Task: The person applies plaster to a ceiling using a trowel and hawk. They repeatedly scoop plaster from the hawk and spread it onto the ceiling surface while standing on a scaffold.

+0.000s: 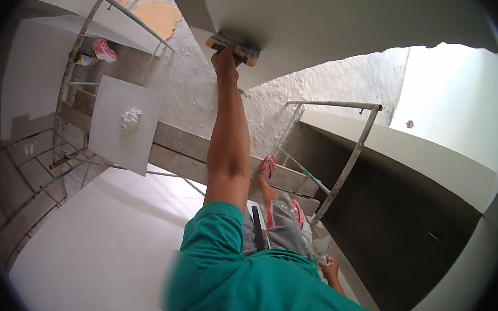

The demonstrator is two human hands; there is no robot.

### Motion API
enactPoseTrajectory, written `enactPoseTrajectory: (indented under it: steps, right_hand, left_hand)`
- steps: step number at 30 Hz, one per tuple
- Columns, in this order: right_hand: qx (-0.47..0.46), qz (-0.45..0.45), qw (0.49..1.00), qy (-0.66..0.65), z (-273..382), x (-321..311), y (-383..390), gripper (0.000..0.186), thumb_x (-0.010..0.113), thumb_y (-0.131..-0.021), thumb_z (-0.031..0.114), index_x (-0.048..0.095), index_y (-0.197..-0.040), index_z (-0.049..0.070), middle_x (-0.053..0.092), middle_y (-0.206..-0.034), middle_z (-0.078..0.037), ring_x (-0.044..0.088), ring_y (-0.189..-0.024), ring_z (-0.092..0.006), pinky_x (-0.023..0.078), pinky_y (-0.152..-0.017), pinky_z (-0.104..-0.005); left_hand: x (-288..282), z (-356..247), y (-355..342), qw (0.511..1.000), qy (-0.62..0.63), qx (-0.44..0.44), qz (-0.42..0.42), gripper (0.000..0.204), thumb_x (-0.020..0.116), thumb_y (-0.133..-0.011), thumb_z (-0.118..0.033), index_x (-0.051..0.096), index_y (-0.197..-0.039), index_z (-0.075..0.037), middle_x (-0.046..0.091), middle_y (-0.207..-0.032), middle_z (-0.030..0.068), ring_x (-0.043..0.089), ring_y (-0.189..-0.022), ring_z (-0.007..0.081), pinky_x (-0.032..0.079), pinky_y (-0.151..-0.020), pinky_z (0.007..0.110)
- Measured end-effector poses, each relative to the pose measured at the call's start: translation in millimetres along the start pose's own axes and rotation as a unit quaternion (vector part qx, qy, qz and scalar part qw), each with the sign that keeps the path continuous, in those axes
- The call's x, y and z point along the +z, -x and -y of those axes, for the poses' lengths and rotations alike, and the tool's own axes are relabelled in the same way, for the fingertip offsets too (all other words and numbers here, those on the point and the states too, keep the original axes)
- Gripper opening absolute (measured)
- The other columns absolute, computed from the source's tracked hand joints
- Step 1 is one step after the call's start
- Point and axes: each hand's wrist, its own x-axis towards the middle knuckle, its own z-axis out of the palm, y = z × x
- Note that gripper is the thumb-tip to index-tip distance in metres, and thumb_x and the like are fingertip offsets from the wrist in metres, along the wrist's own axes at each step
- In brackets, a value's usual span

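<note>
My left arm stretches up and away. My left hand (226,60) is closed round a wide plastering trowel (248,56) with yellowish ends, whose blade lies against the smooth grey-white plastered surface (320,17). Low on the right, by my hip, my right hand (329,267) grips a putty knife (322,245) with its pale blade pointing up. Ahead on the left, a white board (110,148) rests on the scaffold, carrying a heap of white plaster (131,120).
Scaffold planks (185,145) run beneath me, with my foot in a red flip-flop (267,167) on them. Metal rails stand at left (135,20) and right (348,163). A dark recess (381,227) lies right. A red-and-white bag (104,50) sits far left.
</note>
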Motion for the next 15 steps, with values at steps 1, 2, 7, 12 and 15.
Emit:
enactPoseTrajectory:
  steps: [1, 2, 7, 12, 15]
  right_hand:
    - [0.011, 0.002, 1.0, -0.025, 3.9, -2.1, 1.8, 0.042, 0.072, -0.065, 0.003, 0.063, -0.104, -0.007, 0.067, -0.088, -0.013, 0.064, -0.078, -0.0186, 0.05, -0.07, -0.03]
    - [0.023, 0.004, 0.998, -0.053, 13.1, -2.6, 6.1, 0.041, 0.072, -0.065, 0.004, 0.063, -0.103, -0.007, 0.067, -0.087, -0.013, 0.064, -0.077, -0.0184, 0.05, -0.069, -0.0301]
    - [-0.002, -0.006, 1.0, -0.013, 31.0, -24.2, -8.0, 0.037, 0.071, -0.065, 0.003, 0.064, -0.101, -0.005, 0.066, -0.077, -0.009, 0.061, -0.07, -0.0162, 0.048, -0.062, -0.0307]
    - [-0.04, 0.004, 0.999, -0.023, 78.2, -45.5, -0.9, 0.034, 0.067, -0.067, 0.002, 0.064, -0.1, -0.006, 0.06, -0.068, -0.004, 0.055, -0.057, -0.0139, 0.043, -0.049, -0.03]
    - [-0.032, 0.003, 0.997, -0.064, 110.4, -57.6, 11.2, 0.037, 0.065, -0.069, 0.003, 0.063, -0.105, -0.005, 0.056, -0.064, -0.002, 0.051, -0.049, -0.0114, 0.039, -0.042, -0.0286]
  left_hand:
    - [5.9, -9.1, 8.6, 1.0, 0.001, 0.005, 0.008, 0.05, 0.064, -0.074, -0.007, 0.041, -0.114, 0.013, 0.056, -0.102, 0.0174, 0.061, -0.079, 0.0205, 0.052, -0.062, 0.028]
    - [18.5, -24.2, 23.9, 1.0, 0.001, 0.009, 0.019, 0.049, 0.064, -0.074, -0.007, 0.041, -0.113, 0.013, 0.056, -0.101, 0.0173, 0.061, -0.078, 0.0203, 0.052, -0.062, 0.028]
    - [56.3, -86.6, 62.7, 0.999, -0.006, 0.043, -0.003, 0.027, 0.063, -0.076, -0.007, 0.055, -0.099, 0.003, 0.06, -0.087, 0.0095, 0.061, -0.067, 0.0179, 0.046, -0.048, 0.026]
    - [110.4, -170.6, 116.9, 0.995, -0.022, 0.1, -0.005, 0.025, 0.063, -0.077, -0.01, 0.056, -0.096, 0.004, 0.06, -0.08, 0.0098, 0.061, -0.059, 0.0172, 0.046, -0.041, 0.026]
    - [143.8, -225.1, 157.7, 0.986, -0.035, 0.158, 0.038, 0.026, 0.063, -0.078, -0.013, 0.057, -0.096, 0.005, 0.062, -0.081, 0.0128, 0.064, -0.061, 0.0198, 0.051, -0.041, 0.029]
